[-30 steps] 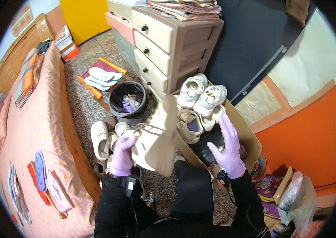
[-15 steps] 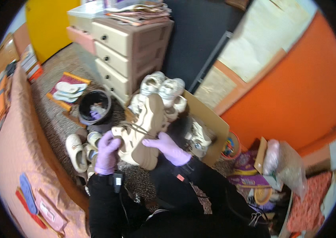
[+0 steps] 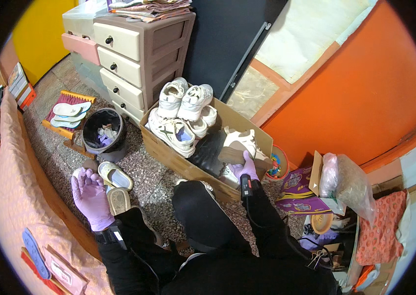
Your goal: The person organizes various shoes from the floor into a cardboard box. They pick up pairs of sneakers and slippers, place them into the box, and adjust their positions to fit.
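My right hand (image 3: pixel 246 169), in a purple glove, reaches into the cardboard box (image 3: pixel 178 167) at its right end. Its thumb lies over the tan sole of a shoe (image 3: pixel 232 153) and the other fingers are partly hidden. A cream, strappy shoe upper (image 3: pixel 241 139) shows just behind that sole. My left hand (image 3: pixel 92 199), also gloved, is held palm up on the left, its fingers apart and a little curled, with nothing in it. Below it on the floor are a pale slip-on shoe (image 3: pixel 115 175) and an upturned tan sole (image 3: pixel 118 200).
Several white sneakers (image 3: pixel 195 102) are piled in the box's left half, beside black plastic (image 3: pixel 208 152). A lined bin (image 3: pixel 104 130) and a small rack with insoles (image 3: pixel 69 110) stand at left. Drawers (image 3: pixel 141 59) rise behind. A pink-covered bed (image 3: pixel 16 187) edges the left side.
Both hands held a beige lace-up shoe; they have since parted. My left hand has let go and moved left, while my right has gone right into the box, onto a tan-soled shoe.
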`<state>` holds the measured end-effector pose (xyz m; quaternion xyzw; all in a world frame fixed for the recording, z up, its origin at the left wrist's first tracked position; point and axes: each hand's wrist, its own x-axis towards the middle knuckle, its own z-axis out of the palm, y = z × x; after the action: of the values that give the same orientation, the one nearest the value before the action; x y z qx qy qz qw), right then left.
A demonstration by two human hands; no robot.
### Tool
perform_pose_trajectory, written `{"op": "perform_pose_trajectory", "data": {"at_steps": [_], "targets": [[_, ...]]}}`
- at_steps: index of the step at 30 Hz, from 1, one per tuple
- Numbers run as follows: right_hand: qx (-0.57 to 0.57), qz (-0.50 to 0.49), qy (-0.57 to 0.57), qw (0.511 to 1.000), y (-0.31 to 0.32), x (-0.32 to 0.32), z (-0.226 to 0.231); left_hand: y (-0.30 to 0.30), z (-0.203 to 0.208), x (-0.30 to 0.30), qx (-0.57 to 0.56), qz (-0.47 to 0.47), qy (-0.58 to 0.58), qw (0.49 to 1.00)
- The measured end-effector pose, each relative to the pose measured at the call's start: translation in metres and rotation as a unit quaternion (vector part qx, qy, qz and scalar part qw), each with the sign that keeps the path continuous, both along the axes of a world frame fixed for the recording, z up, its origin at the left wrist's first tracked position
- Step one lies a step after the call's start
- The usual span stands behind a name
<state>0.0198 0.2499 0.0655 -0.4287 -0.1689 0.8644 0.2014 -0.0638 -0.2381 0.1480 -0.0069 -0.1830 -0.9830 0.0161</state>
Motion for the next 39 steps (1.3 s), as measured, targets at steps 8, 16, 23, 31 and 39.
{"op": "perform_pose_trajectory", "data": {"at_steps": [8,16,23,31,39], "targets": [[-0.239,-0.063,0.026,0.969,0.036,-0.021,-0.083,0.011,0.004,-0.004,-0.008,-0.008,-0.013,1.000],[-0.222,-0.101,0.060,0.968,0.047,-0.006,-0.128,0.019,-0.003,-0.015,-0.019,0.009,-0.030,0.999],[-0.290,-0.033,-0.089,0.952,0.056,-0.021,-0.106,0.032,-0.001,-0.020,-0.018,0.023,-0.033,0.999],[-0.044,-0.029,-0.076,0.996,0.018,0.000,-0.015,0.035,0.000,-0.024,-0.003,-0.003,0.013,1.000],[0.507,-0.180,-0.211,0.816,0.039,0.002,-0.013,0.042,0.004,-0.019,0.007,0.017,-0.021,1.000]]}}
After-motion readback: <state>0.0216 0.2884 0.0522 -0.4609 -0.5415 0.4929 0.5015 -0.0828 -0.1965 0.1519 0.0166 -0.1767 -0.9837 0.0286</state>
